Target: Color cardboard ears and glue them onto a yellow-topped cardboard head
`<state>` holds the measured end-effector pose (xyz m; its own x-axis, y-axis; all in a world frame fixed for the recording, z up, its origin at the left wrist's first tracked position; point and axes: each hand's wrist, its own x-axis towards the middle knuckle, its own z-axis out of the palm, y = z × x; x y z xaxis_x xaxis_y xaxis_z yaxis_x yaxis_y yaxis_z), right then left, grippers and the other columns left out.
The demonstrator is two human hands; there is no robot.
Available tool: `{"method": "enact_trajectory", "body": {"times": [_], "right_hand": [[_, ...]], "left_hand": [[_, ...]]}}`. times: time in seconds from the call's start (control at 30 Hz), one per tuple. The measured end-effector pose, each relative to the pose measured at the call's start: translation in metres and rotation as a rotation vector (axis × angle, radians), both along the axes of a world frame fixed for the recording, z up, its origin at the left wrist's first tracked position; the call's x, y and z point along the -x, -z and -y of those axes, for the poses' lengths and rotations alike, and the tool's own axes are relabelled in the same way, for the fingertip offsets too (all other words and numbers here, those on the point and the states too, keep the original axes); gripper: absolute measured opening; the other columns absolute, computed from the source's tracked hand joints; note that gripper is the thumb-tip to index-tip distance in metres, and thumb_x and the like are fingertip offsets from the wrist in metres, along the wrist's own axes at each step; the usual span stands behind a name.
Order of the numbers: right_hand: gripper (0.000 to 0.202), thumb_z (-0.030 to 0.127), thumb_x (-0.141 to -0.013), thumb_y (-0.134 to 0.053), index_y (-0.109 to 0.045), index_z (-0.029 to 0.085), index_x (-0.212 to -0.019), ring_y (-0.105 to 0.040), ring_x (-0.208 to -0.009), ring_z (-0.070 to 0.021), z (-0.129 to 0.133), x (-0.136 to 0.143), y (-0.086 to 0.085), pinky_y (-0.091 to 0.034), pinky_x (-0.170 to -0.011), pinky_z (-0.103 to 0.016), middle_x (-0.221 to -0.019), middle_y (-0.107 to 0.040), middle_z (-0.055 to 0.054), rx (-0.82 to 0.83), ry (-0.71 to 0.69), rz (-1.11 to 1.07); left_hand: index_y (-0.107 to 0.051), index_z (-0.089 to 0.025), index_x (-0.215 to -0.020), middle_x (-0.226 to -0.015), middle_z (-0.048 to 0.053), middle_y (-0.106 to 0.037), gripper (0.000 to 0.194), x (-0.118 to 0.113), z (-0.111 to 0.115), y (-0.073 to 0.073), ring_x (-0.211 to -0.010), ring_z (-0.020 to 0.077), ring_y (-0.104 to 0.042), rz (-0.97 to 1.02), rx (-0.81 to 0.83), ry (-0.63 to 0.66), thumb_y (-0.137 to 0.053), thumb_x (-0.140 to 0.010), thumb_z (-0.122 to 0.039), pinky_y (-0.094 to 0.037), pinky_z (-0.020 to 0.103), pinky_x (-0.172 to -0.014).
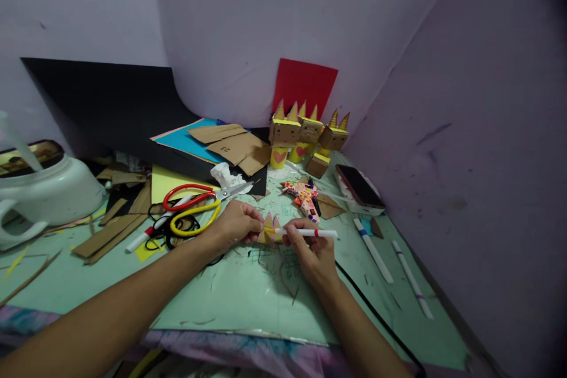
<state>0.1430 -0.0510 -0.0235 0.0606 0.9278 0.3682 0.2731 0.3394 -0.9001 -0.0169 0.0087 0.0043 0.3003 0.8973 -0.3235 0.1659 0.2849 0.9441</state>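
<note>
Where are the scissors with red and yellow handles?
In the head view, the scissors lie left of centre, near the left hand and crumpled white tissue.

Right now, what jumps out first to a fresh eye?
The scissors with one red and one yellow handle, lying left of the hands. Then the horned box figures standing at the back, hearts on two yellow bases, and the bright red sheet upright behind them.

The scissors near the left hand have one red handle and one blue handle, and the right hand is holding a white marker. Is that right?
Not quite: the head view shows that the scissors near the left hand have one red handle and one yellow handle, not blue. The right hand is holding a white marker.
</note>
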Motion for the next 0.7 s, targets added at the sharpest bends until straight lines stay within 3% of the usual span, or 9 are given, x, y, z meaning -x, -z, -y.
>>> {"method": "enact_trajectory", "body": {"times": [0.2, 0.7], "right_hand": [[0.023, 0.033, -0.083, -0.055, -0.061, 0.016, -0.069, -0.047, -0.048, -0.0108, -0.0005, -0.0043, 0.0032, -0.034, -0.045, -0.022, -0.052, -0.054, 0.001, 0.01, -0.04, 0.021], [0.02, 0.032, -0.084, -0.055, -0.062, 0.016, -0.073, -0.051, -0.054, -0.0119, 0.0006, -0.0035, 0.0028, -0.037, -0.047, -0.022, -0.06, -0.058, -0.001, -0.014, -0.023, 0.006]], "left_hand": [[-0.055, -0.015, -0.05, -0.032, -0.004, -0.051, 0.01, -0.0009, -0.0013, 0.0004, -0.03, 0.0071, -0.043, -0.004, 0.008, -0.008, -0.057, -0.055, -0.007, -0.034, 0.017, -0.034], [-0.055, -0.014, -0.051, -0.031, -0.004, -0.051, 0.01, -0.0005, -0.0014, 0.0009, -0.03, 0.0073, -0.044, 0.017, 0.017, -0.015, -0.056, -0.057, -0.006, -0.034, 0.017, -0.033]]}}
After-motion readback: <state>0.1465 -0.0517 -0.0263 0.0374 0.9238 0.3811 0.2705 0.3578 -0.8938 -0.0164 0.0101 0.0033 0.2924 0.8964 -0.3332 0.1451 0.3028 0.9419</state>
